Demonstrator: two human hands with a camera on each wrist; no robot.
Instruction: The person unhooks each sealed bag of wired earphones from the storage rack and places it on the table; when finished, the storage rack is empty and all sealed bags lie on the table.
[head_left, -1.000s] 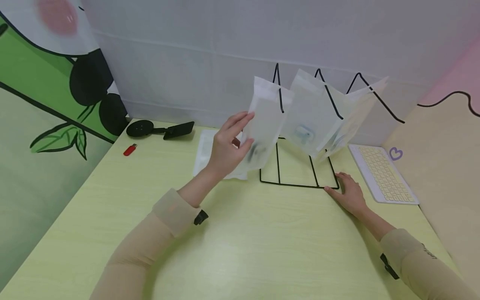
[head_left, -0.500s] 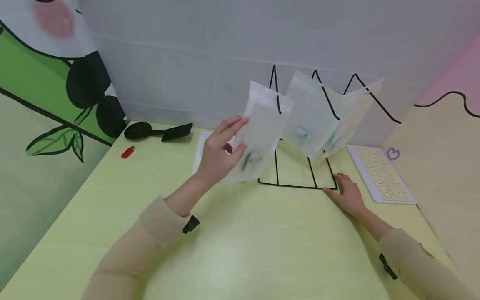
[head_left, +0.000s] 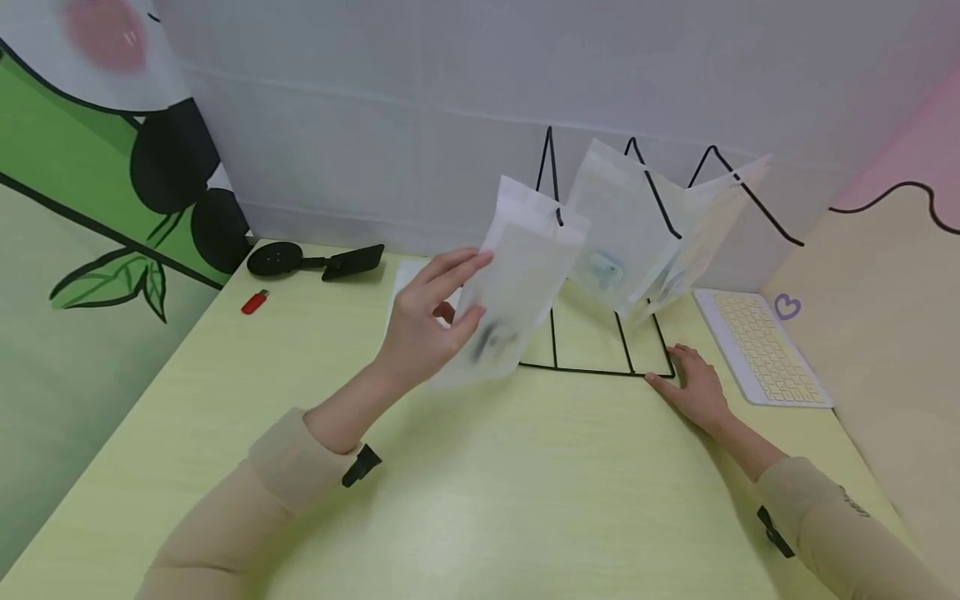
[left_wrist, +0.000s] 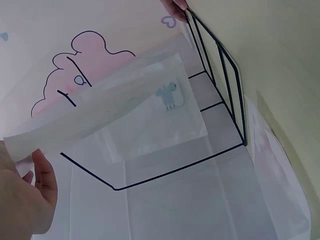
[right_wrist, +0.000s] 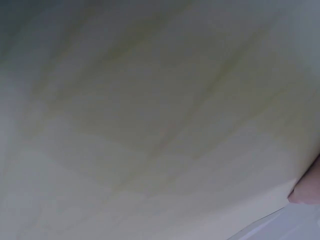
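My left hand (head_left: 427, 321) pinches the left edge of a translucent white pouch (head_left: 517, 275) with a dark print low on it. The pouch's top strip is at the front tip of the leftmost hook (head_left: 552, 167) of a black wire rack (head_left: 592, 372). My right hand (head_left: 699, 387) rests at the front right corner of the rack's base, thumb and fingers around the wire. Two more pouches, one with a blue print (head_left: 606, 268) and one paler (head_left: 716, 229), hang on the other hooks. In the left wrist view, the left fingers (left_wrist: 46, 175) hold the pouch's edge.
A white keyboard (head_left: 765, 346) lies right of the rack. At the back left are a black folding stand (head_left: 352, 262) and a red USB stick (head_left: 255, 302). Behind my left hand, a flat white sheet (head_left: 405, 273) is partly hidden. A grey wall covering (head_left: 337, 150) stands behind.
My left hand has drawn the pouch down, left and toward me, so its top strip has slid along to the hook's tip. The right hand has stayed on the rack's corner.
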